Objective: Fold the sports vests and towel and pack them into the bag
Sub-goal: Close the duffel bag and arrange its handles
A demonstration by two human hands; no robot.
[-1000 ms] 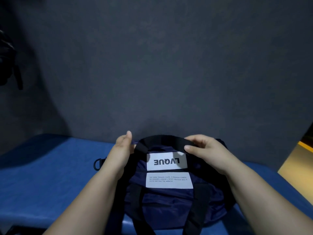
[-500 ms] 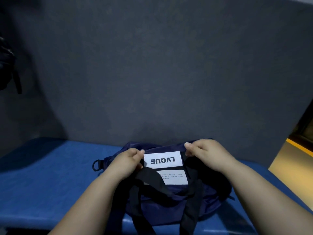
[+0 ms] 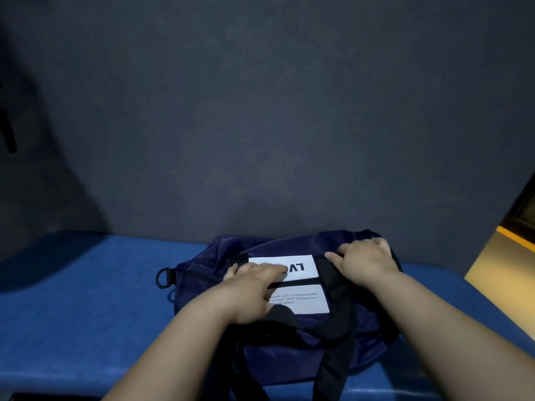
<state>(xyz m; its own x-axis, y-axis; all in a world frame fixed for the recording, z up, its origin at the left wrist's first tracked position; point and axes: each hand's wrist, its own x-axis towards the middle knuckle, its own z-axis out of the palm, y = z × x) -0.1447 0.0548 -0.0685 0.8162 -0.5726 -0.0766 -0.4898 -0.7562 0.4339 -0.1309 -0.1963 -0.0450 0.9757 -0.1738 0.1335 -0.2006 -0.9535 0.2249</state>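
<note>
A navy blue bag (image 3: 289, 351) with black straps and two white labels lies on the blue surface (image 3: 81, 299) in front of me. My left hand (image 3: 252, 287) rests flat on its top, fingers stretched over the upper label. My right hand (image 3: 364, 259) presses on the bag's far right top, fingers spread and slightly bent. The black handles (image 3: 333, 322) have dropped over the front of the bag. No vests or towel are visible; the bag's inside is hidden.
A dark grey wall (image 3: 260, 125) rises directly behind the bag. A black ring (image 3: 165, 277) sticks out at the bag's left end. A yellowish floor (image 3: 503, 267) shows at the far right. Something dark hangs at the left edge (image 3: 7, 134).
Both hands let go of the black handles, which fell toward me. The hands then moved onto the bag's top, the left sliding over the upper label, the right shifting farther back.
</note>
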